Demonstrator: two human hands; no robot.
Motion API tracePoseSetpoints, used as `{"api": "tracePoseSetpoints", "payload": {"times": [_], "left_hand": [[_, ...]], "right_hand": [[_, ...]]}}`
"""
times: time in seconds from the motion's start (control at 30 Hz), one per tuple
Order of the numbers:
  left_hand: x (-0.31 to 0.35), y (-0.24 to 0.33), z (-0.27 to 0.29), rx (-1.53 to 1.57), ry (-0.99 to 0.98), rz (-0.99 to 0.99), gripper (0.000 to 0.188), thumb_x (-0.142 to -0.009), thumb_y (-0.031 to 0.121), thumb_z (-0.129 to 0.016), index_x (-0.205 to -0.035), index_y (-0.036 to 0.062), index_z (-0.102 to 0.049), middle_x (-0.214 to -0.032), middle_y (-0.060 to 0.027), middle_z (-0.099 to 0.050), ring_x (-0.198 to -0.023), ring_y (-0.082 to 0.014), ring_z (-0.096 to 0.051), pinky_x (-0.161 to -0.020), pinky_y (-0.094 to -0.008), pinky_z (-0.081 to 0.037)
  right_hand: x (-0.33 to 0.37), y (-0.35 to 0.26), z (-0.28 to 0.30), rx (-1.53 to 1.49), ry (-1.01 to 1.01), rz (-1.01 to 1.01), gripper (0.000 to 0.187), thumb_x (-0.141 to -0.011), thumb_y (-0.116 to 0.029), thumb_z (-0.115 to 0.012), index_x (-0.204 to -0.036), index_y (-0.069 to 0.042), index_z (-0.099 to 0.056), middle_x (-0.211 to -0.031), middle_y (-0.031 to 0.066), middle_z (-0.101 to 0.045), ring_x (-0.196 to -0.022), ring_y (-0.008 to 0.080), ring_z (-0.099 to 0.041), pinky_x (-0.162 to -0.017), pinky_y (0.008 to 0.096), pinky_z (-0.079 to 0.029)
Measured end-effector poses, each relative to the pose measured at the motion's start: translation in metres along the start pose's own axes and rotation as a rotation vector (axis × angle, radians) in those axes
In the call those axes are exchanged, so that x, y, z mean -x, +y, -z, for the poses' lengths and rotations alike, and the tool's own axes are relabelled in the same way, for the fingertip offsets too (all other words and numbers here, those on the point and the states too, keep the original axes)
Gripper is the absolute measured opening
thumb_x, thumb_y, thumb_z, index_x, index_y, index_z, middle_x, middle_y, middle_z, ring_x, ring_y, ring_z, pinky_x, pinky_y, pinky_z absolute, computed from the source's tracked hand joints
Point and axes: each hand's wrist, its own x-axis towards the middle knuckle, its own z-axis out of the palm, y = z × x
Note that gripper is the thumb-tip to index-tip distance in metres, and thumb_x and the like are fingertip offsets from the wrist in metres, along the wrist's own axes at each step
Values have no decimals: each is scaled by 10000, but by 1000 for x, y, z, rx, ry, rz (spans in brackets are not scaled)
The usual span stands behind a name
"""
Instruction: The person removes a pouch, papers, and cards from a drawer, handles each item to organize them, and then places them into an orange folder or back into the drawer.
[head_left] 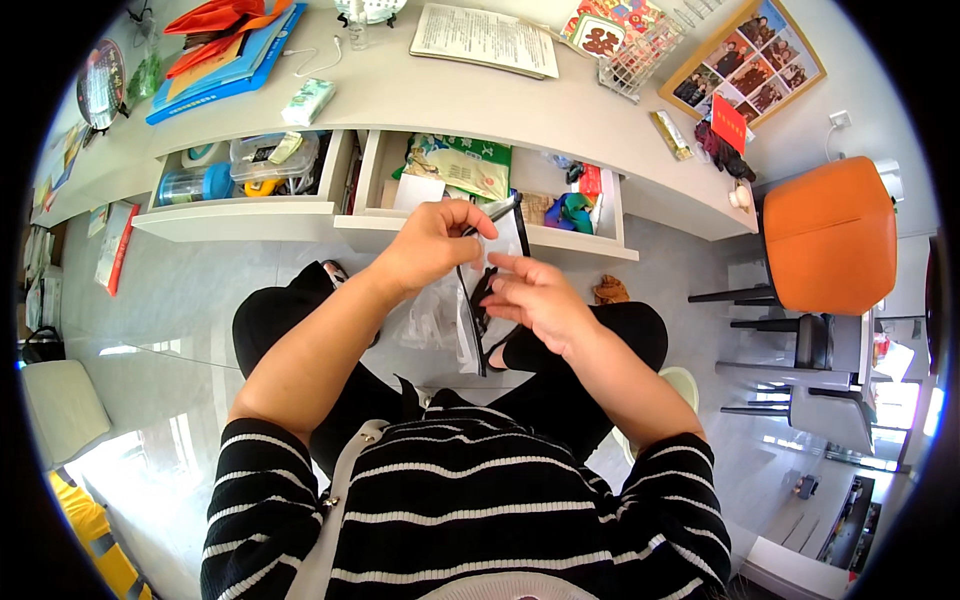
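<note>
In front of the open drawers, over my lap, hangs a see-through pouch [511,235] with black edging. My left hand [432,243] pinches its upper edge between thumb and fingers. Close against the pouch's right side is my right hand [540,303], its fingers spread and slightly bent. Whether those fingertips touch the pouch, I cannot tell. A crumpled clear plastic bag [425,318] shows below my left hand, between my legs. Part of the pouch is hidden behind my hands.
The left drawer [240,208] holds a clear box and a blue-lidded jar. Inside the right drawer [580,240] lie a green packet [465,163] and small items. On the desk stand folders [225,75], a tissue pack [308,101] and papers [484,40]. An orange chair [830,235] is at right.
</note>
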Motion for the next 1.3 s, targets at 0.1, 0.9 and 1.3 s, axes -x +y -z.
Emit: {"api": "tracePoseSetpoints", "payload": {"times": [0.1, 0.9, 1.3], "left_hand": [[3, -1, 0, -53, -8, -4, 217, -697, -28, -591, -914, -29, -601, -852, -46, -596, -714, -117, -573, -662, -243, -456], [-2, 6, -5, -101, -29, 38, 307, -732, 155, -740, -952, -21, -619, -809, -43, -585, -697, -112, -558, -648, -237, -442], [69, 28, -50, 42, 356, -387, 299, -838, 129, -688, -1072, -37, -605, -901, -43, -638, -785, -79, -570, -660, -244, -486]], "right_hand": [[-3, 7, -2, 164, -33, 27, 423, -884, -71, -546, -1288, 26, -468, -1041, 76, -550, -887, 162, -609, -815, 269, -508], [127, -196, 5, 139, -25, 1030, 208, -892, -50, -563, -1086, 22, -578, -1002, 172, -641, -790, 180, -637, -723, 305, -540], [47, -143, -90, 312, -244, 609, 200, -882, -34, -562, -1071, 31, -557, -980, 130, -639, -863, 182, -643, -761, 296, -537]]}}
